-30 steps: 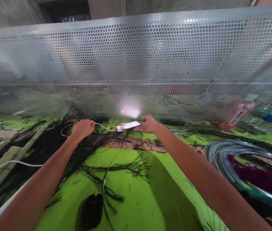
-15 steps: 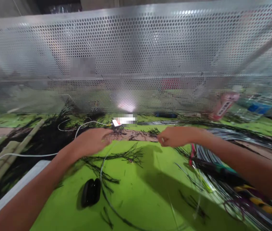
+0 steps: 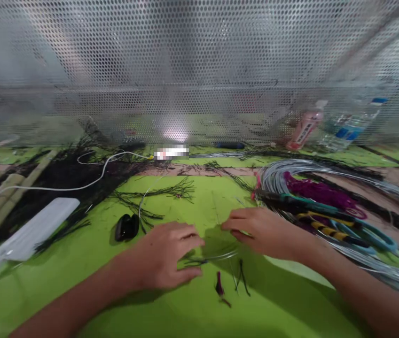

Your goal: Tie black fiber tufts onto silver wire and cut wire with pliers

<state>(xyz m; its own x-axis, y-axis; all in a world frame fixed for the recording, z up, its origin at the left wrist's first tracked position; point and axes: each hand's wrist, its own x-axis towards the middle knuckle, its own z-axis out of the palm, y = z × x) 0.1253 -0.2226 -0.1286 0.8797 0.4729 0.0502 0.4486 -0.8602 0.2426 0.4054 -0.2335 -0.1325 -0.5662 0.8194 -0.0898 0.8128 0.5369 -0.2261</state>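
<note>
My left hand [image 3: 169,256] is low over the green work surface [image 3: 181,310], palm down, with thumb and fingers apart. Between its thumb and fingertips runs a thin silvery wire [image 3: 222,256] with a dark stretch; it does not look gripped. My right hand [image 3: 255,230] is just across from it, fingers bent and tips close together. A hair-thin line [image 3: 216,209] meets those fingertips, too fine to name. Short dark scraps [image 3: 243,279] and a small purple-black piece [image 3: 219,284] lie in front of the hands.
A black case [image 3: 127,227] and a white power bank [image 3: 40,227] sit at left. Coiled wire [image 3: 291,166], yellow-black-handled pliers [image 3: 333,231] and purple thread [image 3: 317,192] lie at right. Bottles [image 3: 305,129] stand before the perforated metal screen [image 3: 185,56].
Both hands have come back from the far strip toward me and closer together. The left hand's fingers now spread beside the wire. The view has tilted downward.
</note>
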